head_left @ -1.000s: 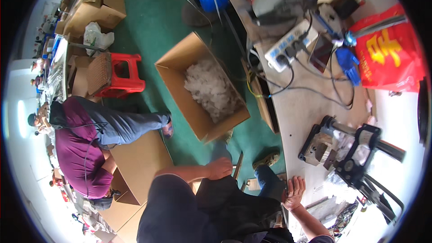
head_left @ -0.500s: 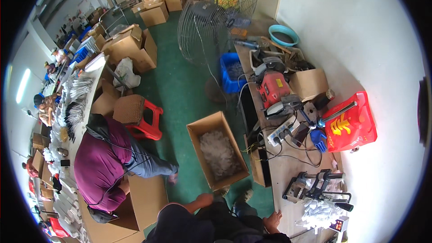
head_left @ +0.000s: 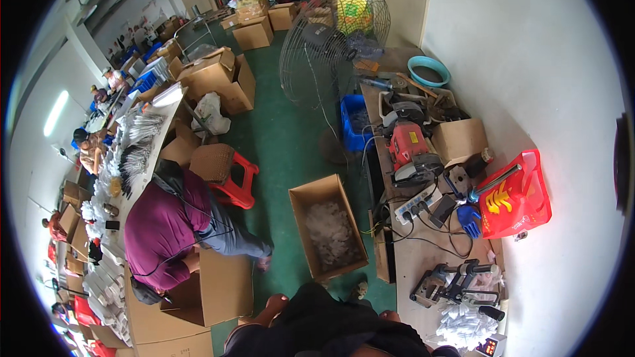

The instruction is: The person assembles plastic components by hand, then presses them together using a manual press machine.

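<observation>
1. The long pale workbench [head_left: 423, 258] runs up the right side. It carries one red motor tool [head_left: 410, 149], one white power strip [head_left: 418, 203], one small black vice-like jig [head_left: 453, 281] and one teal basin [head_left: 428, 70].
2. One round wire-caged floor fan [head_left: 327, 39] stands on the green floor [head_left: 284, 152], with one blue plastic crate [head_left: 354, 119] at its foot.
3. One co-worker in a purple shirt [head_left: 165, 231] sits bent over beside one red plastic stool [head_left: 235, 182].
4. One open brown cardboard box [head_left: 317, 190], part full of whitish translucent pieces [head_left: 331, 228], lies on the floor just ahead of the person, between the bench and the co-worker.
5. One red printed plastic bag [head_left: 516, 195] leans on the wall.
6. A second ago the view looked steeply down and both hands reached out by the box's near edge. Now the head is raised and the box sits further off, apart from the hands, so nothing looks handled.
7. Only skin-coloured bits by the dark clothing show: likely the left hand [head_left: 273, 304] and right hand [head_left: 390, 317]. I cannot tell whether either hand's fingers are spread or closed.
</observation>
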Available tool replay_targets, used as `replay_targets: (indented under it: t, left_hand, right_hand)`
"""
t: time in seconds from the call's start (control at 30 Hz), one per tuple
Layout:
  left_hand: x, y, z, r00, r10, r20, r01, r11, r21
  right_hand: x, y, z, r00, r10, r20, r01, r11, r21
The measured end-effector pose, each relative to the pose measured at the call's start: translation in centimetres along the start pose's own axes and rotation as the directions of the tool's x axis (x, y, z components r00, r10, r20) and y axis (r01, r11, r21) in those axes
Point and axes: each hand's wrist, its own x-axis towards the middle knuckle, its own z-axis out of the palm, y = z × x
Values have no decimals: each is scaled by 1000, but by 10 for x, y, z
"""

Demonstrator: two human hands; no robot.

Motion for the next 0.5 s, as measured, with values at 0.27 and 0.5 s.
replay_targets:
  t: [0.27, 0.5]
  left_hand:
    - [38, 45, -90, 985, -42, -165, 6, 977, -215]
    - [77, -40, -128, 979, -31, -201, -26, 961, -275]
  right_hand:
    - [25, -14, -20, 998, 23, -62, -30, 994, -105]
    - [15, -137, 8, 994, 78, -79, -66, 987, 145]
